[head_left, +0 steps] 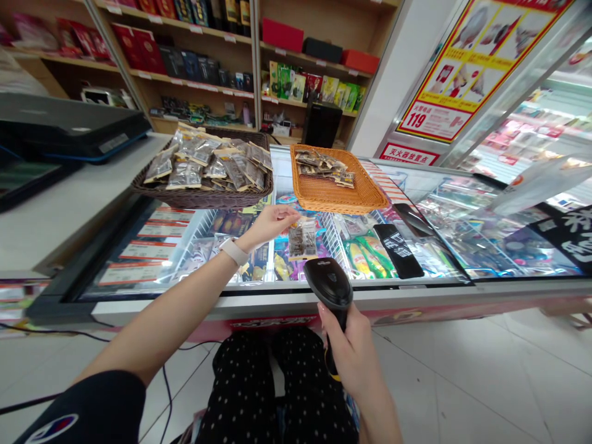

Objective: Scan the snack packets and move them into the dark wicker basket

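Note:
My left hand pinches the top edge of a small clear snack packet with dark contents, over the glass lid of a chest freezer. In my right hand is a black barcode scanner, its head just below and to the right of the packet. Beyond my left hand stands a dark brown wicker basket heaped with similar packets. An orange wicker basket to its right holds a smaller pile of them.
The freezer's front rim runs across in front of me. A black phone and a dark glossy object lie on the glass at right. At far left, a black machine sits on a counter. Cables hang at lower left.

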A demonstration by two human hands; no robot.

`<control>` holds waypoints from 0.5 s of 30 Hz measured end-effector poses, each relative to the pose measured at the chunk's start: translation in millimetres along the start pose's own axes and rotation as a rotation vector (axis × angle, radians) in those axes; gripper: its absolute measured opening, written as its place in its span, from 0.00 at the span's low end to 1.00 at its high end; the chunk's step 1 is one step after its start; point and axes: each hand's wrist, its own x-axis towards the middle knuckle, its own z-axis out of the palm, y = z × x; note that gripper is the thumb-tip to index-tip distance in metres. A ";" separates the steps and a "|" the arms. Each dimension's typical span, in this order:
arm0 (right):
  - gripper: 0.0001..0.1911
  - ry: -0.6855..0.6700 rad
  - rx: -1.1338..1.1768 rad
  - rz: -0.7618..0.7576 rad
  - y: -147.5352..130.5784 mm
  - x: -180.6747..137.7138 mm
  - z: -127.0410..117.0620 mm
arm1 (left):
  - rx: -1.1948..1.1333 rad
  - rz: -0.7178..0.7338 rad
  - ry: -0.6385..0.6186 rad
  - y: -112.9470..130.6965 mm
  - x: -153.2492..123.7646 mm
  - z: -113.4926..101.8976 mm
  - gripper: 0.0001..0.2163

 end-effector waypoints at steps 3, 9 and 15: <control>0.23 -0.016 -0.007 0.004 -4.8 1.2 0.1 | 0.007 0.016 0.020 -0.2 0.7 -1.5 0.14; 0.19 -0.043 0.054 -0.125 -33.4 23.4 9.9 | 0.048 0.105 0.234 7.6 8.3 -24.2 0.19; 0.14 -0.156 0.170 -0.305 -66.9 54.0 27.8 | 0.456 0.163 0.568 65.6 19.1 -118.9 0.15</control>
